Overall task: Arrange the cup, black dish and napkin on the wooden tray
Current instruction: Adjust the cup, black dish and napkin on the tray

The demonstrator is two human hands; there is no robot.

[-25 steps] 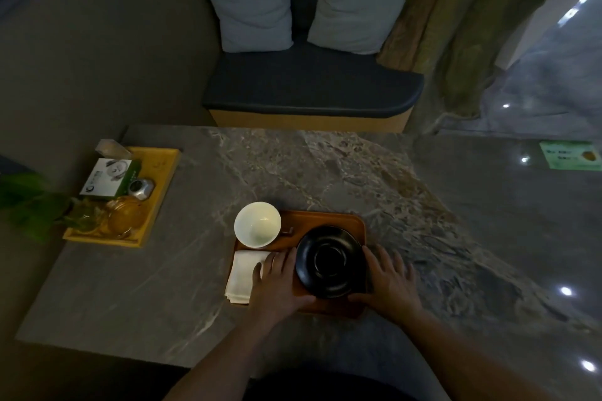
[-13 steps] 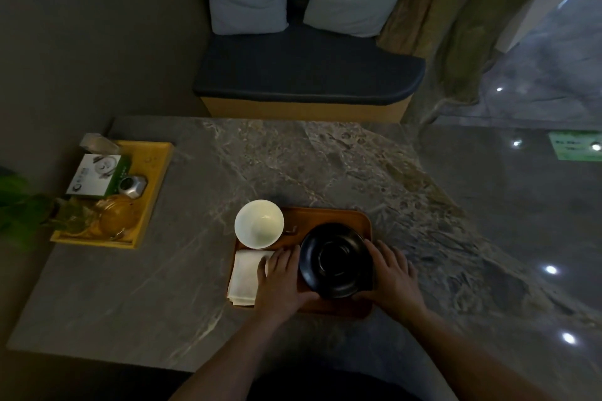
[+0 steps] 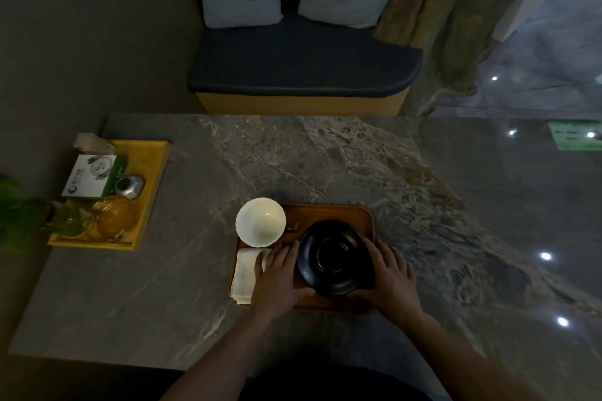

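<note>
A wooden tray (image 3: 325, 213) lies on the stone table near its front edge. On its far left corner stands a white cup (image 3: 260, 221). A folded white napkin (image 3: 245, 273) lies on the tray's near left part. The black dish (image 3: 335, 257) sits on the tray's right half. My left hand (image 3: 280, 277) rests flat against the dish's left rim, partly over the napkin. My right hand (image 3: 391, 280) presses the dish's right rim, fingers spread. Both hands cup the dish between them.
A yellow tray (image 3: 153, 185) at the table's left edge carries a small box, a metal pot and glass pieces, beside a green plant (image 3: 19, 215). Beyond the table stands a dark bench (image 3: 303, 65) with two pillows. A green card (image 3: 573, 135) lies far right.
The camera has tilted down and closer. Both hands stay on either side of the black dish, which sits in about the same place on the tray.
</note>
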